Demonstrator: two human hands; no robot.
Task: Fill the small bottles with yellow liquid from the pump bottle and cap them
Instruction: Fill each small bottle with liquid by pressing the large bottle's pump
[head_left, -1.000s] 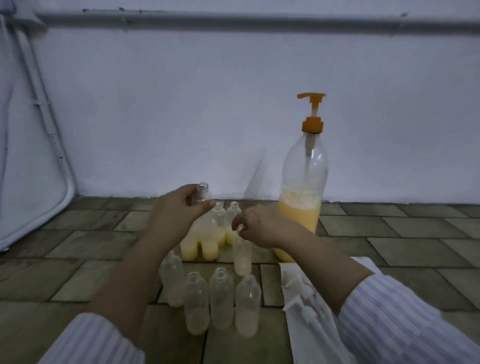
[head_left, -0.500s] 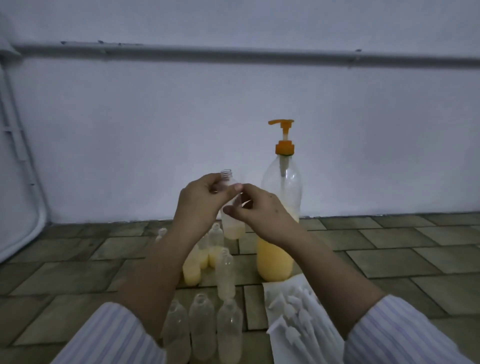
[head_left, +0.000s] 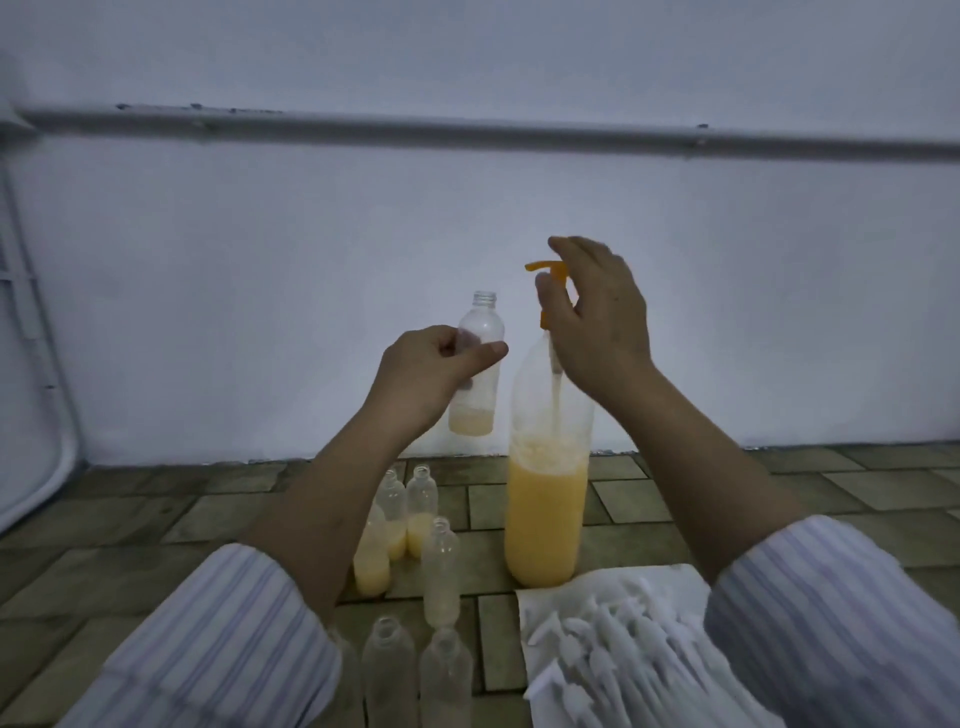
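My left hand (head_left: 428, 376) grips a small clear bottle (head_left: 477, 379) upright in the air, uncapped, with a thin layer of yellow liquid at its bottom. It hangs just left of the tall pump bottle (head_left: 545, 519), which is roughly half full of yellow liquid and stands on the tiled floor. My right hand (head_left: 597, 317) arches over the orange pump head (head_left: 540, 267), fingers loosely spread, index finger above it and thumb beside the stem. The bottle's mouth sits lower than the nozzle and to its left.
Several small bottles stand on the floor: part-filled ones (head_left: 371, 566) at the back, empty ones (head_left: 440, 571) nearer me. White pointed caps (head_left: 613, 639) lie on a paper towel (head_left: 545, 597) at the right. A white wall (head_left: 260, 312) rises close behind.
My left hand has raised the small bottle and shifted its grip down to the body. My right hand has left the bottle's neck and risen to the pump head.
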